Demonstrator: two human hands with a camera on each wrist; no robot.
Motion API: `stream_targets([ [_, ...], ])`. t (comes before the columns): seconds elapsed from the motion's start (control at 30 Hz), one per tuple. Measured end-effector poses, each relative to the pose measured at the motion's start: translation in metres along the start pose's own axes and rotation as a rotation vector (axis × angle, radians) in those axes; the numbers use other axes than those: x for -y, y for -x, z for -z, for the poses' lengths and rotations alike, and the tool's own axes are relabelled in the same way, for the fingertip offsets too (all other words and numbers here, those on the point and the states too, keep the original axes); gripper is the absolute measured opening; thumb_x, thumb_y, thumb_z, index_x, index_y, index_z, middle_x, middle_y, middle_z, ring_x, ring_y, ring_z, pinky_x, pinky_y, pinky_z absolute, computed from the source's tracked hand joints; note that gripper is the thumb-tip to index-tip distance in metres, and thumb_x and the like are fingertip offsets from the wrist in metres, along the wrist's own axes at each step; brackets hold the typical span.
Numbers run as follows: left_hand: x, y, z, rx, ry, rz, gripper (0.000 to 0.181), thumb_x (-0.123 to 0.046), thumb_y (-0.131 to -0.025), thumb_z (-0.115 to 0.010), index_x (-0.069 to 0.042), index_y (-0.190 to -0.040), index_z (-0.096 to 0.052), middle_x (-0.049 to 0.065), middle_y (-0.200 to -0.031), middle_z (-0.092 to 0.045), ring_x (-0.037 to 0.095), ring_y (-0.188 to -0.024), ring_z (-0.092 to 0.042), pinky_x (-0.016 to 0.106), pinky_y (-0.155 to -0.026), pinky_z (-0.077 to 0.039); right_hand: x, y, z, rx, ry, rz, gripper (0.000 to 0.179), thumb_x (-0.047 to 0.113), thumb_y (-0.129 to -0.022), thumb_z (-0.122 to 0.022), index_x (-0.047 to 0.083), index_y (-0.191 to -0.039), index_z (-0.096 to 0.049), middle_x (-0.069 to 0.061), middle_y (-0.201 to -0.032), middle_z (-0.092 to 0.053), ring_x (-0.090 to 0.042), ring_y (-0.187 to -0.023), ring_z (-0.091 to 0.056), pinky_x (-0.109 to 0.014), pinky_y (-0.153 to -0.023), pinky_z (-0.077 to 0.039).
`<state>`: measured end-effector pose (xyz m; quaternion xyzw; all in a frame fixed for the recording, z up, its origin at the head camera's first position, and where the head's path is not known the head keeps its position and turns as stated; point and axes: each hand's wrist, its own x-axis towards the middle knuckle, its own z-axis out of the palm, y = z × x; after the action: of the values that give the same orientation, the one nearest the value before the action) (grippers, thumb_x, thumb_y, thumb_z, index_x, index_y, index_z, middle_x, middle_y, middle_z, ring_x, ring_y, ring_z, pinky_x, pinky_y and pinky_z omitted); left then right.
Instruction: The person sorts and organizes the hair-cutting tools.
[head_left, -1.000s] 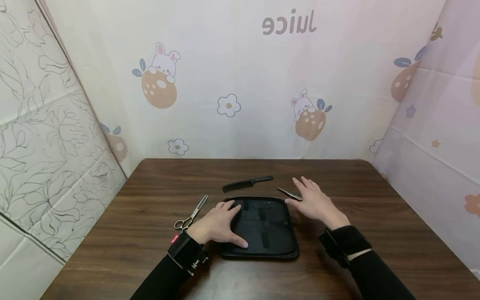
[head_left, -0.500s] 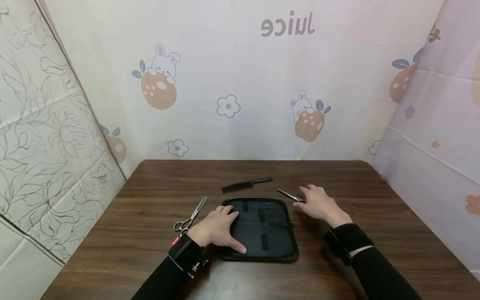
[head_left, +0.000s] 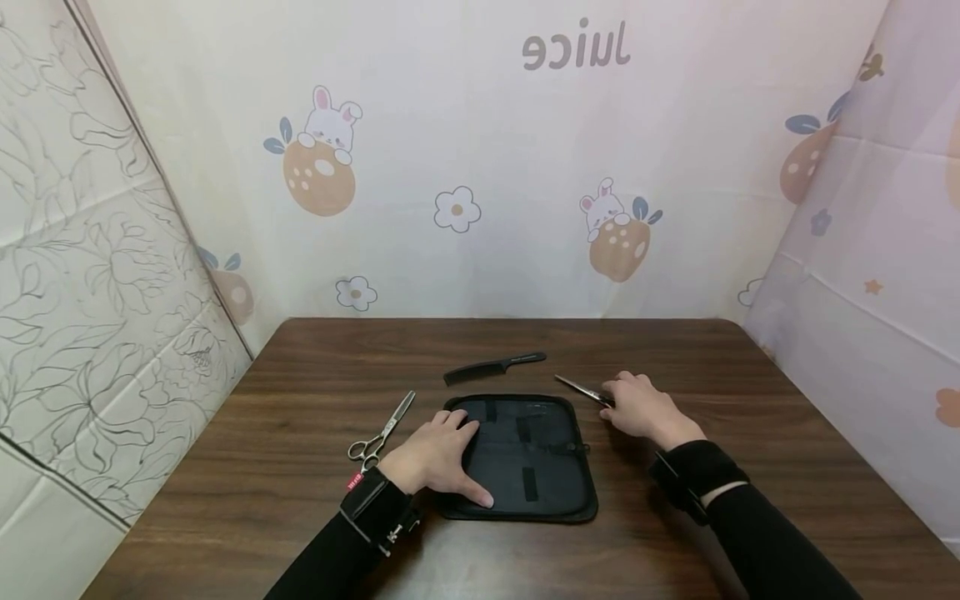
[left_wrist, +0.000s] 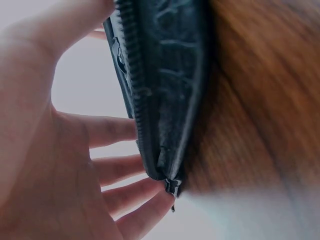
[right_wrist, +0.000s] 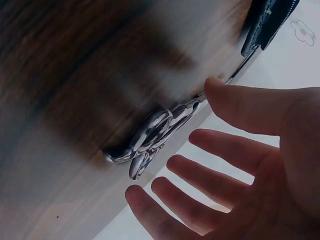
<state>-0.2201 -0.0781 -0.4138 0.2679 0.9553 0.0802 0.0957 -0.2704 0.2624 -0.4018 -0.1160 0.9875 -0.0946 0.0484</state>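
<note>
A black zippered case (head_left: 555, 492) with dark straps inside lies flat on the table. My left hand (head_left: 433, 457) rests on its left edge, thumb and fingers spread; in the left wrist view the fingertips touch the case's zipper side (left_wrist: 172, 85). Right of the case lies a pair of scissors (head_left: 579, 387), its blades pointing to the back left. My right hand (head_left: 647, 410) is over its handle end. In the right wrist view, the thumb and fingers stand apart beside the scissors' finger loops (right_wrist: 155, 132), not curled round them.
A second pair of scissors, with toothed-looking blades (head_left: 390, 423) and a red tag (head_left: 355, 481), lies left of the case. Behind the case is a black comb (head_left: 491, 368). The wooden table (head_left: 262, 500) meets a printed curtain (head_left: 480, 125) at its back edge.
My right hand has moved slightly right and toward me, from above the case's right edge to the scissors' handle end, its fingers drawing in. The left hand stays nearly still on the case.
</note>
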Motion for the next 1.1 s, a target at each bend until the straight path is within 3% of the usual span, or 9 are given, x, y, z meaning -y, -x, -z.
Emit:
stream_targets([
  [0.5,0.002,-0.003,-0.002,0.001,-0.014,0.006,0.113,-0.075,-0.069,-0.079,-0.010,-0.154,-0.043,0.015,-0.160,-0.036,0.034,-0.146,-0.033,0.048,-0.113,-0.036,-0.004,-0.010,-0.004,-0.004,0.036,-0.017,0.023,0.002,-0.094,-0.064,-0.003,-0.116,-0.070,-0.016,-0.109,-0.060,-0.038,-0.103,-0.054,-0.053,-0.073,-0.051],
  [0.73,0.002,-0.002,-0.001,0.004,-0.003,-0.001,0.113,-0.074,-0.070,-0.079,-0.008,-0.154,-0.043,0.017,-0.159,-0.035,0.035,-0.146,-0.033,0.048,-0.114,-0.035,-0.001,-0.011,-0.005,-0.016,0.107,0.042,0.015,-0.005,-0.090,-0.065,0.000,-0.102,-0.070,-0.015,-0.100,-0.061,-0.031,-0.087,-0.060,-0.047,-0.064,-0.052],
  [1.1,0.004,-0.001,0.002,0.019,0.021,0.001,0.112,-0.073,-0.071,-0.079,-0.009,-0.155,-0.041,0.016,-0.161,-0.033,0.035,-0.147,-0.031,0.048,-0.115,-0.034,-0.003,-0.017,-0.001,0.049,0.240,0.136,0.011,-0.005,-0.088,-0.068,0.001,-0.098,-0.066,-0.013,-0.093,-0.058,-0.031,-0.084,-0.059,-0.042,-0.064,-0.051],
])
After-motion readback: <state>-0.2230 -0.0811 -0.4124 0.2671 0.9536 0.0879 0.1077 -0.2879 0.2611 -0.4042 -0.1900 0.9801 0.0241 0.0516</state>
